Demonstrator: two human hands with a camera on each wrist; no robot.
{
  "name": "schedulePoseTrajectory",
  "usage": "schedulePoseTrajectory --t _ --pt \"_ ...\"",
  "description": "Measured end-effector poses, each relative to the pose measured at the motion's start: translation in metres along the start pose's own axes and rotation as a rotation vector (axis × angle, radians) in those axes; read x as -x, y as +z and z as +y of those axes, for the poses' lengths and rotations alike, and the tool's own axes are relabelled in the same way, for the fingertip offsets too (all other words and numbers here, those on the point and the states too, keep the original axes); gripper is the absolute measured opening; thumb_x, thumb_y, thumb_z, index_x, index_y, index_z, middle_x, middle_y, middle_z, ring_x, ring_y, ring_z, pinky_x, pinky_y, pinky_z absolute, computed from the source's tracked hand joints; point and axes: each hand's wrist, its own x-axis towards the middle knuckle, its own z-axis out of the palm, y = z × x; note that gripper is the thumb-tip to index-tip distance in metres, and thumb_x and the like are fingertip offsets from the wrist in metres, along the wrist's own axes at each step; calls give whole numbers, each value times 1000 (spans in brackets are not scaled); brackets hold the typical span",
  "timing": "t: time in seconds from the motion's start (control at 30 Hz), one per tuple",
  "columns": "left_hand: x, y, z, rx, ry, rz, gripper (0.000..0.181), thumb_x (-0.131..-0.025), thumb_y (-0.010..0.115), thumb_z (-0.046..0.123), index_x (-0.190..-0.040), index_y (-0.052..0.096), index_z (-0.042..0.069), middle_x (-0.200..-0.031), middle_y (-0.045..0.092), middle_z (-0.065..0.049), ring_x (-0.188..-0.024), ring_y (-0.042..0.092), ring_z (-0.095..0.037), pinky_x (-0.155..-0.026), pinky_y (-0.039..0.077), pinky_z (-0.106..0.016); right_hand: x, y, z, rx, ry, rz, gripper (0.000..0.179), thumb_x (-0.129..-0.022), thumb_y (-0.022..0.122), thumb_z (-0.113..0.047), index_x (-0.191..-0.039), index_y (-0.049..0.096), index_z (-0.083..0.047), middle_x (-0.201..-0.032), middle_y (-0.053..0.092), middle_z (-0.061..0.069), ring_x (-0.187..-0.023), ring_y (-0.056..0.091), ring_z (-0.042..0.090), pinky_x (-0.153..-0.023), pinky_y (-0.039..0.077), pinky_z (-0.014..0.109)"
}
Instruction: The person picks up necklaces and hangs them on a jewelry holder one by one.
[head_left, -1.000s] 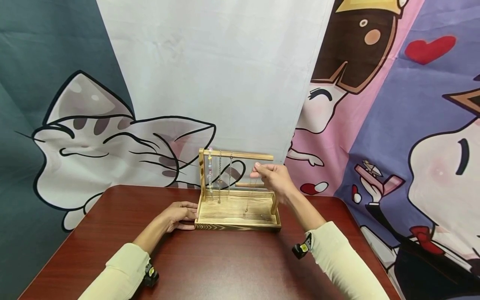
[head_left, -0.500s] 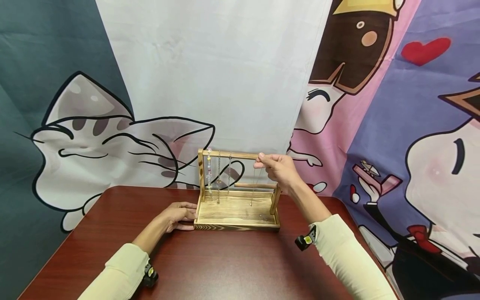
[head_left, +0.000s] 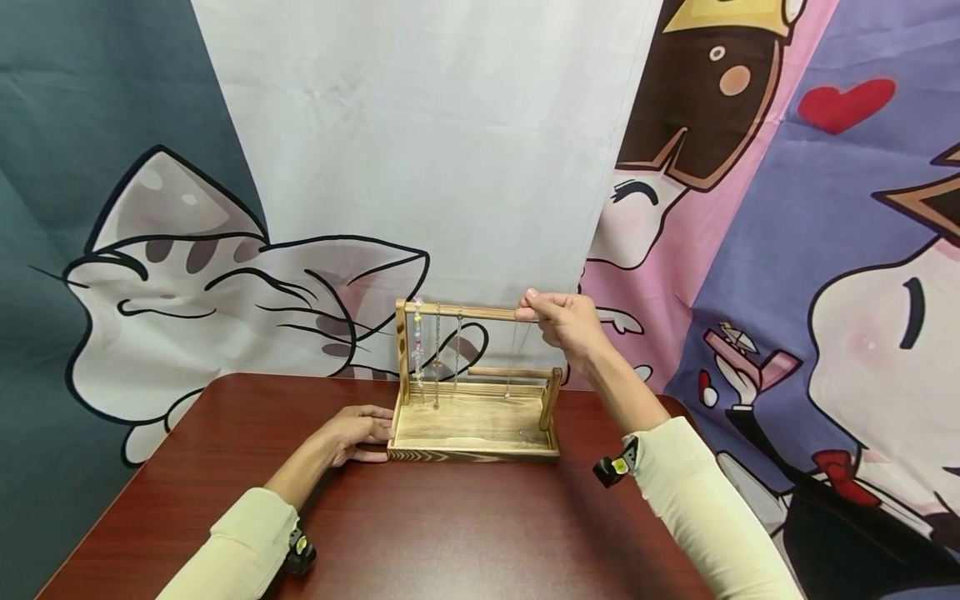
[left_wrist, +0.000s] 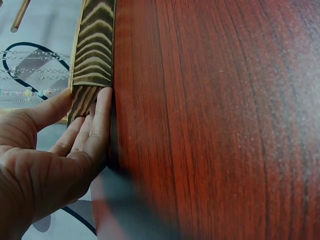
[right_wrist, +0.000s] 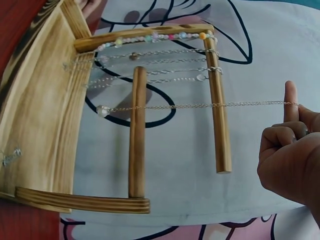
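Observation:
A wooden jewelry stand with a shallow tray and two bars is on the table. My left hand grips the tray's left end, thumb at one edge and fingers along the other, as the left wrist view shows. My right hand pinches a thin chain necklace near the free right end of the upper bar. In the right wrist view the chain runs taut from the fingertips across that bar to a pale round pendant. A colorful beaded necklace and several silver chains hang farther left on the upper bar.
The lower bar reaches leftward from the stand's right post. A small silver piece lies in the tray's right part. Behind the dark red table hangs a cloth backdrop with cartoon figures.
My right hand has risen from below the upper bar to its level and slightly right, lifting the necklace; its pendant has moved up and right. My left hand has stayed on the tray.

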Motion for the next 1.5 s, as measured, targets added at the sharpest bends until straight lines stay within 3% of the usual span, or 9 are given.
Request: schedulePoseTrajectory --t 0.93,1.1,1.5 --pt "0 -2 -1 9 0 10 64 -98 66 -9 -160 48 -11 -162 55 -35 -104 76 -20 -89 72 -48 -15 -17 -41 -67 -84 54 28 -115 67 -19 -94 85 -16 -80 85 -8 -42 26 -1 -44 18 16" --pt "0 -2 -2 10 1 10 64 -98 67 -8 -159 48 -11 -161 56 -35 -104 76 -20 -89 72 -48 -19 -21 -41 -106 -67 63 32 -116 64 -18 -91 84 -18 -79 85 -8 -40 25 -1 -45 15 18" --pt "-1 0 -1 8 -5 17 64 -99 68 -8 -160 48 -10 -162 55 -34 -104 76 -20 -91 72 -49 -24 -38 -21 -154 4 132 31 -116 66 -22 -91 84 -19 -79 85 -9 -41 26 -2 -44 20 15"
